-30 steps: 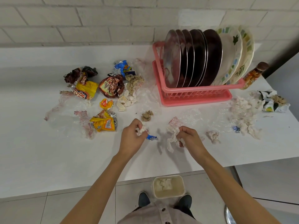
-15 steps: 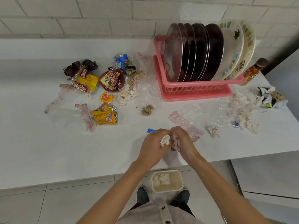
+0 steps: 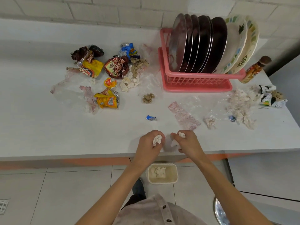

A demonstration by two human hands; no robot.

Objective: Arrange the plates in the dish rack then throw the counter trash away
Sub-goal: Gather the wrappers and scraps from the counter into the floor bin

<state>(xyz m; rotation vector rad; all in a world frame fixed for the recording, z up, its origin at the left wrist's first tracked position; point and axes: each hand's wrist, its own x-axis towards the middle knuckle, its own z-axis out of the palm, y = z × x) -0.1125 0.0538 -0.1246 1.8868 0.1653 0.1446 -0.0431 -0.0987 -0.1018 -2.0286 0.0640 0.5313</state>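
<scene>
Both hands grip crumpled tissue at the counter's near edge, with the plates already racked.

The left hand (image 3: 151, 144) has its fingers curled round a white tissue wad (image 3: 157, 139). Just beside it, the right hand (image 3: 187, 143) is closed on a smaller tissue scrap (image 3: 181, 134), and the two hands are close but not touching. The plates (image 3: 217, 44) stand on edge in the pink dish rack (image 3: 194, 81) at the back right of the counter (image 3: 40, 127). They form one row along the rack's long axis — left to right — with their tops leaning right. Wrappers, plastic film and torn tissue lie scattered across the counter, including a small blue wrapper (image 3: 150, 118) ahead of the hands. A pale bin (image 3: 172, 174) sits on the floor below the edge, holding tissue.
</scene>
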